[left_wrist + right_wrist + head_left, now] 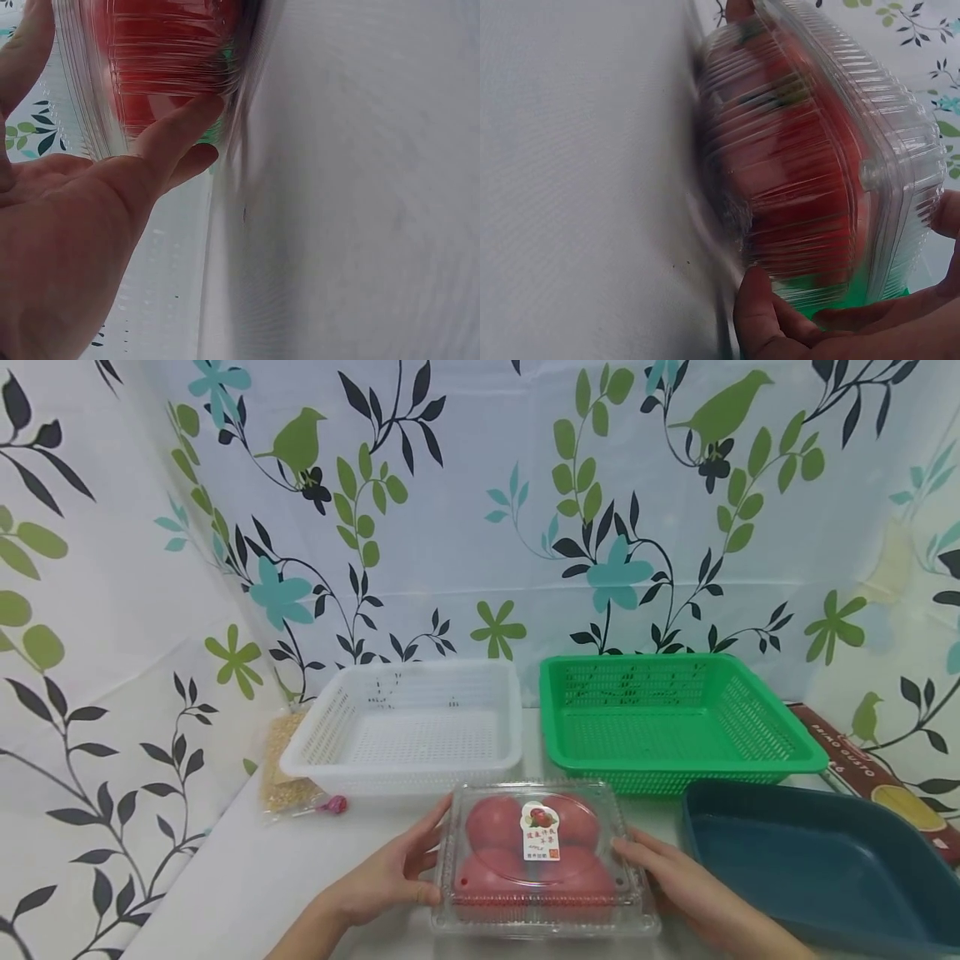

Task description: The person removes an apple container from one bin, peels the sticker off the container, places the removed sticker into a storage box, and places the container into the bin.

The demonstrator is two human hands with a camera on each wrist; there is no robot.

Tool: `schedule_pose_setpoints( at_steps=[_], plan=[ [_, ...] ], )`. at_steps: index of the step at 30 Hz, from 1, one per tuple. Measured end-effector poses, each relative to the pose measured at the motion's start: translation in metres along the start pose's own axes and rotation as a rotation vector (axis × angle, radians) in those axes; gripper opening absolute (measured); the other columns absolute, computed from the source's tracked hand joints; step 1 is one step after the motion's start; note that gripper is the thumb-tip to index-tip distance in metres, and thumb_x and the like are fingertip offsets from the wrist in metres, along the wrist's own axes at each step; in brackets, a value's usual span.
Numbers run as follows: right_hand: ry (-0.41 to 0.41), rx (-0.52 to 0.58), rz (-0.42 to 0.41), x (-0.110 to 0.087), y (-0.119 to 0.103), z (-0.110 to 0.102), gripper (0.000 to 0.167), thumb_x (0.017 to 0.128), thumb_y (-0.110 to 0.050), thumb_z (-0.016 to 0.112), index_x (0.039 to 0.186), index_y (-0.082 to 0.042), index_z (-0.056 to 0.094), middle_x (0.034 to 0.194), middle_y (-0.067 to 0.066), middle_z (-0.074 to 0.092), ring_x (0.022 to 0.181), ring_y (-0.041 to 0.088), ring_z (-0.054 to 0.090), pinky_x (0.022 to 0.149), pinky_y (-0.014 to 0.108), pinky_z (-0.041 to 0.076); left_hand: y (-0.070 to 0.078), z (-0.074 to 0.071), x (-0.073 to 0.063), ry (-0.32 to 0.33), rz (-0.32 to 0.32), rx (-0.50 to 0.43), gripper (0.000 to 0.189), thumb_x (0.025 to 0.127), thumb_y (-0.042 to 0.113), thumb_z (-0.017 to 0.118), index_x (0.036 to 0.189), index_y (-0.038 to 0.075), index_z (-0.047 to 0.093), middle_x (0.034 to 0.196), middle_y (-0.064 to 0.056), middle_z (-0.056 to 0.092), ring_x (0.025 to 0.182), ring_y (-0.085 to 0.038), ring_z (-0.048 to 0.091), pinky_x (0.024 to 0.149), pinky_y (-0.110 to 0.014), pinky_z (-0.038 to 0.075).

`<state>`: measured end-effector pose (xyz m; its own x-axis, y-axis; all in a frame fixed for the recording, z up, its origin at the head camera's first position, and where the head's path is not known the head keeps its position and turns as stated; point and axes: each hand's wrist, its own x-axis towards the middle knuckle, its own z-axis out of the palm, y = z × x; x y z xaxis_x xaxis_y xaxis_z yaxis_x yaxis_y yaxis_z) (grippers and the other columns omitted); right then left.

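A clear plastic clamshell box [546,913] of large red tomatoes [495,827] is at the front middle of the head view, with a white label [542,842] on its lid. My left hand [390,875] grips the box's left side, and my right hand [675,872] holds the right side. In the left wrist view, fingers [180,139] of the left hand reach low along the ribbed wall. The right wrist view has the box [795,180] tilted in frame, with right fingertips [756,296] at its lower edge. Whether the box touches the table cannot be told.
Behind the box stand a white basket [401,772] and a green basket [675,767]. A dark blue tray [810,860] lies to the right, near a brown package [877,772]. At left are a bag of grains [285,768] and a wrapped lollipop [335,804].
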<state>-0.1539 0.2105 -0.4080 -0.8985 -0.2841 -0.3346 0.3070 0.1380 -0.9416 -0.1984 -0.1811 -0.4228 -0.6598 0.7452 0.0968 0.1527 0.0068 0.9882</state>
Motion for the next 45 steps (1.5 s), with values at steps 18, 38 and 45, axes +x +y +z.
schedule_pose_setpoints(
  at_steps=[18, 38, 45],
  plan=[
    [0.048, -0.086, -0.034, -0.007, -0.015, -0.003, 0.080, 0.104, -0.039, 0.055, 0.157, 0.007, 0.017, 0.157, 0.033, 0.023, 0.138, 0.047, 0.035, 0.098, 0.059, 0.047, 0.008, 0.003, 0.002, 0.066, -0.083, -0.093, 0.081, 0.103, 0.025, 0.059, 0.163, 0.015, 0.006, 0.163, -0.031, 0.003, 0.145, -0.052, 0.020, 0.114, -0.054, 0.032],
    [0.125, -0.364, -0.314, -0.030, -0.053, -0.008, 0.067, 0.101, -0.025, 0.064, 0.156, -0.003, 0.031, 0.150, 0.023, 0.043, 0.136, 0.044, 0.041, 0.096, 0.050, 0.051, 0.015, 0.013, 0.016, 0.369, 0.065, 0.157, 0.065, 0.100, 0.010, 0.063, 0.156, 0.005, 0.032, 0.162, -0.018, 0.027, 0.146, -0.042, 0.027, 0.113, -0.040, 0.038],
    [0.148, -0.371, -0.415, -0.014, -0.076, 0.015, 0.056, 0.098, -0.029, 0.068, 0.147, -0.009, 0.048, 0.139, 0.011, 0.054, 0.127, 0.032, 0.052, 0.093, 0.041, 0.052, 0.016, 0.022, 0.026, 0.450, 0.093, 0.277, 0.061, 0.098, 0.012, 0.066, 0.152, 0.007, 0.041, 0.158, -0.015, 0.035, 0.146, -0.039, 0.028, 0.114, -0.056, 0.031]
  ],
)
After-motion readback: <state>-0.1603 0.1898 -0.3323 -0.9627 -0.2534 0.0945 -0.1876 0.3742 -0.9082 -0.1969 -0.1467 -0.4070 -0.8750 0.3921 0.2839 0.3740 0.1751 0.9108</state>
